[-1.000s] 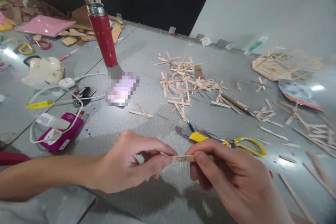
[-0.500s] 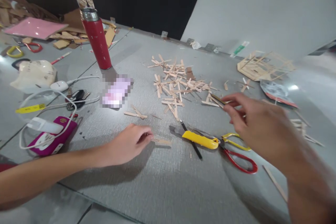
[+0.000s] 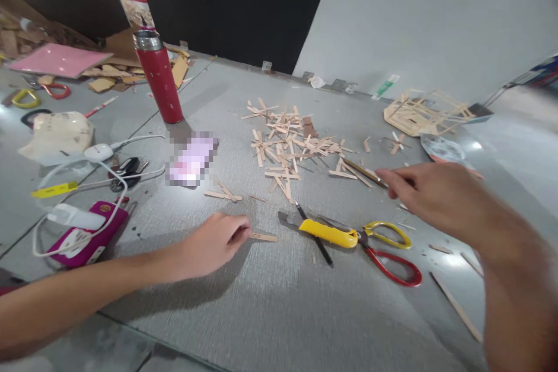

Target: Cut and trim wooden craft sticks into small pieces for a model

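Note:
My left hand (image 3: 218, 244) is closed in a pinch near the middle of the table. Its fingertips hold one end of a small flat wooden stick (image 3: 265, 238), which points right. On the right, my right hand (image 3: 429, 195) grips a slim brass-coloured tool (image 3: 364, 171); its exact kind is unclear. That tool's far end reaches the right edge of a pile of short wooden sticks (image 3: 290, 148). Between the hands lie a yellow utility knife (image 3: 329, 233), a thin black tool (image 3: 323, 250) partly under it, and scissors (image 3: 394, 258) with one yellow and one red handle loop.
A red bottle (image 3: 161, 84), a phone (image 3: 192, 160) and a magenta power strip (image 3: 98, 232) with white cables stand or lie left. At the back right is a wooden-stick frame (image 3: 418, 116) beside a plastic packet (image 3: 442, 148). A pink sheet (image 3: 58, 59) lies far left.
My right hand has moved back slightly from the pile, with more of the brass-coloured tool showing. My left hand keeps its pinch on the stick. The view has shifted a little.

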Demonstrator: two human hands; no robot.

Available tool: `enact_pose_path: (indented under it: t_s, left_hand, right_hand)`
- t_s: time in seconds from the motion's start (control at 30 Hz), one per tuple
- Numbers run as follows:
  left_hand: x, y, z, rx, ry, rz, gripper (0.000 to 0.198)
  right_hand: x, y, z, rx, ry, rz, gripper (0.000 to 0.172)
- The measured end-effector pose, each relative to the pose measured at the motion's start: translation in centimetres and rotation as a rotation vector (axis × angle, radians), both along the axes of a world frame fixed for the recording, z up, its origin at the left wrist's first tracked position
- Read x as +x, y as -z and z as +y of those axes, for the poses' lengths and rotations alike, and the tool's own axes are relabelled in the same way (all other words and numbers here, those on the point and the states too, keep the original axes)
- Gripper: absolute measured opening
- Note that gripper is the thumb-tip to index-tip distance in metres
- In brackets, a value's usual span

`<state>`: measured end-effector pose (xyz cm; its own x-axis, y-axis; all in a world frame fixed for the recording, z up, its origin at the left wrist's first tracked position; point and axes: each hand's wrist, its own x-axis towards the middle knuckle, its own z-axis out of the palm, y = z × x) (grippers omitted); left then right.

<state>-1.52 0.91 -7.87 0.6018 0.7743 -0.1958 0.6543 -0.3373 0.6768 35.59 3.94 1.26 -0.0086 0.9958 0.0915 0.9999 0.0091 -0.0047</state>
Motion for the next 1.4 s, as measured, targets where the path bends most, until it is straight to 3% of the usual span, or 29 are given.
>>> enact_pose_path:
  t_s: [0.1,0.23,0.3,0.37,0.43,0.5,0.53,0.6,0.63,0.67,0.73,0.77,0.9,1.0,1.2,1.33,1.4]
  left_hand:
    - [0.1,-0.1,-0.1,0.009,0.0,0.0,0.028]
    - [0.1,-0.1,-0.1,0.014,0.01,0.001,0.026]
    - [0.1,-0.1,-0.1,0.025,0.015,0.007,0.026]
    - [0.1,-0.1,-0.1,0.028,0.018,0.009,0.026]
    - [0.1,-0.1,-0.1,0.022,0.016,0.008,0.026]
    - [0.2,0.0,-0.1,0.024,0.013,0.002,0.027]
    - [0.2,-0.1,-0.1,0.028,0.011,-0.006,0.027]
    - [0.2,-0.2,-0.1,0.03,0.009,-0.026,0.027]
    - [0.2,-0.3,-0.1,0.023,0.006,-0.033,0.027]
    - [0.2,-0.4,-0.2,0.011,0.004,-0.036,0.027]
    - [0.3,-0.7,-0.2,-0.012,-0.005,-0.031,0.027]
    - [0.3,-0.8,-0.2,-0.019,-0.012,-0.026,0.028]
    - [0.4,-1.1,-0.2,0.002,-0.017,-0.024,0.03]
    - [0.4,-1.2,-0.1,-0.015,0.003,-0.063,0.027]
    - [0.6,-1.5,-0.2,-0.039,-0.029,-0.032,0.025]
    - [0.8,-1.4,-0.1,-0.022,-0.035,-0.02,0.027]
    - [0.8,-1.4,0.0,-0.017,-0.029,-0.019,0.027]
  right_hand:
    - [-1.7,0.1,0.3,-0.075,-0.036,0.104,0.03]
    - [-3.4,1.1,0.9,0.014,-0.185,0.176,0.068]
    - [-3.4,1.2,1.3,0.068,-0.259,0.152,0.074]
    - [-3.0,0.8,1.6,0.17,-0.178,0.173,0.06]
    - [-2.2,0.2,1.8,0.333,0.024,0.232,0.042]
    - [-1.4,-0.4,1.6,0.477,0.197,0.273,0.038]
    - [-1.0,-0.7,1.5,0.487,0.208,0.296,0.044]
    - [-0.7,-1.0,1.1,0.368,0.093,0.358,0.085]
    - [-0.9,-1.0,0.8,0.261,0.009,0.41,0.095]
    - [-1.5,-0.9,0.6,0.147,-0.067,0.478,0.091]
    - [-3.4,-0.2,-0.1,-0.042,-0.164,0.683,0.051]
    - [-4.9,0.4,-0.5,-0.151,-0.208,0.822,0.04]
    - [-11.1,2.9,-2.7,-0.552,-0.435,1.325,0.043]
    - [-14.0,3.6,-4.5,-0.743,-0.483,1.615,0.047]
    - [-15.6,1.2,-8.7,-0.92,-0.426,1.978,0.046]
    - [-15.9,0.4,-10.6,-0.874,-0.439,1.937,0.046]
    - [-15.1,0.5,-9.7,-0.772,-0.487,1.756,0.044]
